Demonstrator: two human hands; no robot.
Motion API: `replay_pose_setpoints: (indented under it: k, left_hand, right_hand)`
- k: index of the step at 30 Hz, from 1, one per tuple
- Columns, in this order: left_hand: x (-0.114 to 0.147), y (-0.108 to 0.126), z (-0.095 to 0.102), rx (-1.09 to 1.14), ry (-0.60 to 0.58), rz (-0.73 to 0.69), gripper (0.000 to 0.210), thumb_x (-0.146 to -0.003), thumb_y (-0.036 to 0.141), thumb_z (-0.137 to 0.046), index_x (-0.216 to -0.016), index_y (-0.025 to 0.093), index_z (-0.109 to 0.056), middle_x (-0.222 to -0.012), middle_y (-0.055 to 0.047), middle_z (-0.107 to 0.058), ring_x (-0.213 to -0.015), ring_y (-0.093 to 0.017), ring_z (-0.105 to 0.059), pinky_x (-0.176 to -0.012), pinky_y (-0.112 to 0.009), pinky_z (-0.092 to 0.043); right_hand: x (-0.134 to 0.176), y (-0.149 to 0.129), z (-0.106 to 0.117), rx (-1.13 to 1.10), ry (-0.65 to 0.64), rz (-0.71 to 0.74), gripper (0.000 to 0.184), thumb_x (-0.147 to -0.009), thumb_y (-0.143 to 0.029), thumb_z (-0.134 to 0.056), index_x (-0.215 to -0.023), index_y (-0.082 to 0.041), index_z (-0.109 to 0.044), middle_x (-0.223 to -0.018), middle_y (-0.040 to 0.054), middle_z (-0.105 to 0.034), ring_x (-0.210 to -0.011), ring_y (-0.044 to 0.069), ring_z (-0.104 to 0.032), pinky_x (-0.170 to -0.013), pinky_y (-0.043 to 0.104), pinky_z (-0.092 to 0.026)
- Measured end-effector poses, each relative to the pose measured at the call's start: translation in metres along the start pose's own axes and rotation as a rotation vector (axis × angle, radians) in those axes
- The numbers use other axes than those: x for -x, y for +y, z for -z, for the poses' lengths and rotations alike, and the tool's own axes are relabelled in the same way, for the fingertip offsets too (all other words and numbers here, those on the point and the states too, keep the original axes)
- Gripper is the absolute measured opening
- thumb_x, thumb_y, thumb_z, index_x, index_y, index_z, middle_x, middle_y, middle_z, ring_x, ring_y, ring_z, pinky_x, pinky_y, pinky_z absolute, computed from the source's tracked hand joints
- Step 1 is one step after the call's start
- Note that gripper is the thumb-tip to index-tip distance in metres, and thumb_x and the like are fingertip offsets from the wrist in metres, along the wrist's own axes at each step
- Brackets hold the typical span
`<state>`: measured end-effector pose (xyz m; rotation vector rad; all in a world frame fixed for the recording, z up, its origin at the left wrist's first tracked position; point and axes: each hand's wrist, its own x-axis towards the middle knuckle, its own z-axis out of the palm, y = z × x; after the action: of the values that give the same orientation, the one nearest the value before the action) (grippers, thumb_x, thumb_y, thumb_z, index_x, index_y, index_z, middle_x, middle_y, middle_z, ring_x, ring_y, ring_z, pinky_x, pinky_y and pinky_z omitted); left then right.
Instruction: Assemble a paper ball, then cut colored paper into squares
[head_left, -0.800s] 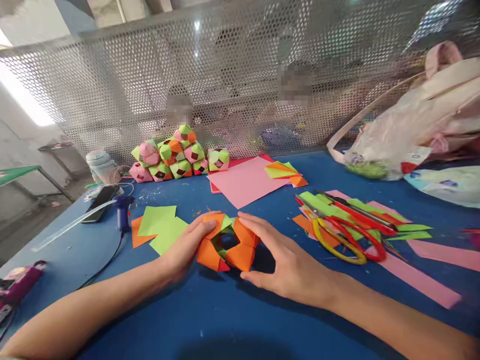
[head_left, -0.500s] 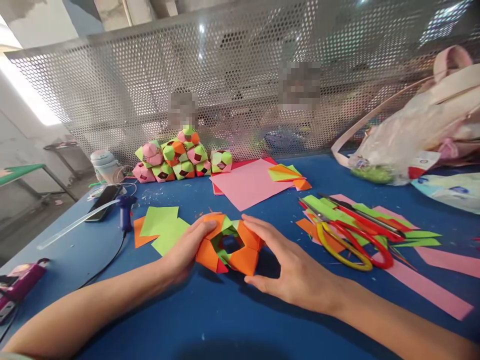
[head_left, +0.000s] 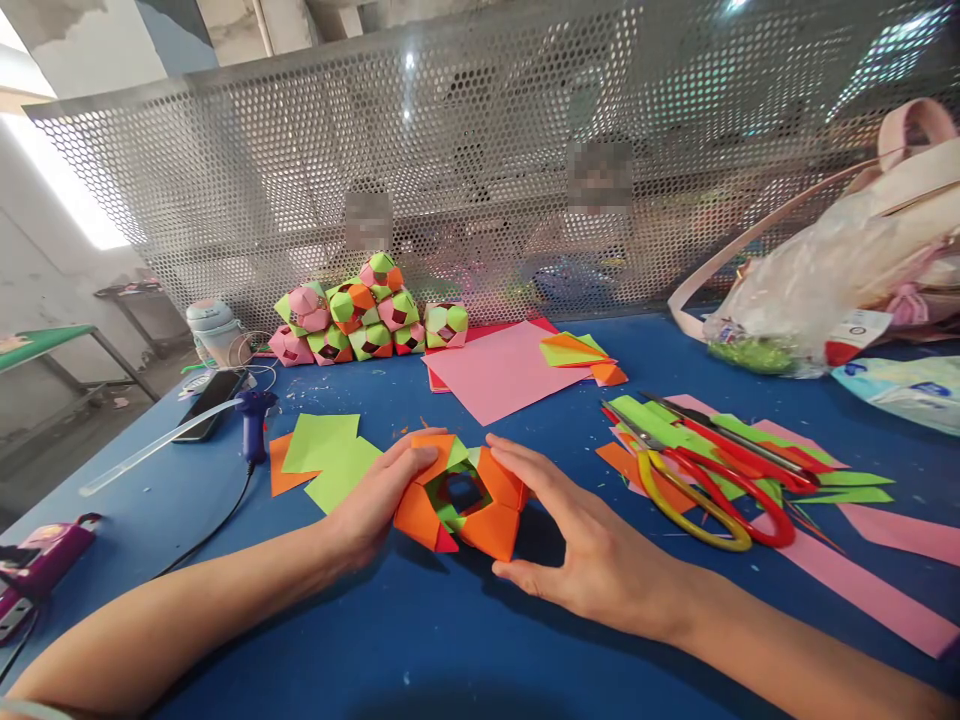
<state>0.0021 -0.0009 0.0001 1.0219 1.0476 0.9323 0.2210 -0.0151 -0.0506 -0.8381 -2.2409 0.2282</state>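
Between my hands is a folded paper ball (head_left: 491,515), orange and green with a bit of red at its lower edge and an open hole in the middle. My left hand (head_left: 382,500) grips its left side, thumb on top and the other fingers mostly hidden behind it. On the opposite side, my right hand (head_left: 592,545) curves around it, fingertips on the upper right and thumb by the lower right corner. Green paper squares (head_left: 322,443) and an orange one (head_left: 287,470) lie just beyond my left hand.
Scissors (head_left: 697,490) with yellow and red handles lie on paper strips at right. Finished paper balls (head_left: 352,305) are stacked at the back before a perforated metal screen (head_left: 300,160). A glue gun (head_left: 255,425), phone (head_left: 212,403), pink sheet (head_left: 495,370) and bag (head_left: 817,260) also occupy the table.
The paper ball stays between both hands, with hardly any shift in the fingers. The whole view has moved slightly, so the surroundings appear a little further right.
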Motion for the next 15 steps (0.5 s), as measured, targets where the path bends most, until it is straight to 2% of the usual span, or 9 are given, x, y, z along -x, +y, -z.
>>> replay_pose_setpoints:
  k: [6,15]
  left_hand:
    - [0.0028,0.0026,0.0004,-0.06,-0.017,-0.009,0.03,-0.086,0.036,-0.059,-0.111,0.02,-0.063,-0.104,-0.004,-0.071,-0.094,-0.019,-0.066,-0.09,-0.031,-0.048]
    - [0.005,0.0065,-0.0033,-0.11,-0.035,-0.006,0.03,-0.083,0.037,-0.059,-0.107,0.019,-0.062,-0.103,-0.004,-0.07,-0.093,-0.021,-0.065,-0.086,-0.032,-0.049]
  right_hand:
    - [0.0037,-0.0008,-0.0033,0.008,-0.001,0.027,0.082,-0.085,-0.029,-0.064,-0.152,-0.021,-0.016,-0.153,0.0169,-0.036,-0.141,0.027,-0.036,-0.11,0.046,-0.042]
    - [0.0023,-0.0032,-0.003,0.023,0.007,0.052,0.082,-0.086,-0.028,-0.064,-0.152,-0.02,-0.017,-0.153,0.0177,-0.036,-0.141,0.026,-0.037,-0.108,0.045,-0.045]
